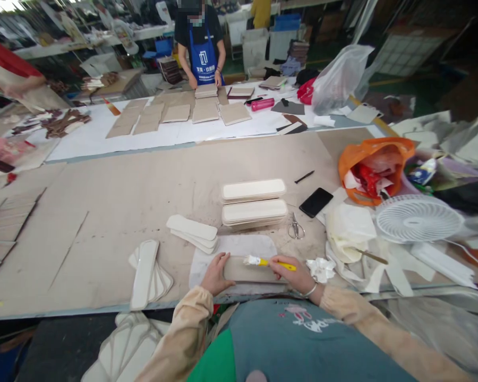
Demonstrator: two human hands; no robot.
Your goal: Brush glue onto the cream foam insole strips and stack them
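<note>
My right hand (292, 270) is closed around the yellow handle of a brush (263, 261), whose pale bristles point left over a grey-beige piece (242, 269). At the left end of that piece rests my left hand (216, 275), thumb and fingers apart at its edges. Beneath lies a whitish sheet (258, 245). Just beyond are two stacks of long rounded white pieces, the farther stack (254, 190) and the nearer stack (255, 211). Fanned white strips (193, 229) lie to the left, and another fanned pile (146, 273) sits closer to the table's front edge.
Scissors (296, 228), a black phone (316, 202) and a dark pen (305, 176) lie right of the stacks. Farther right are crumpled paper (321, 269), a white fan (418, 218) and an orange bag (344, 167). A person in a blue apron (203, 55) stands across the table.
</note>
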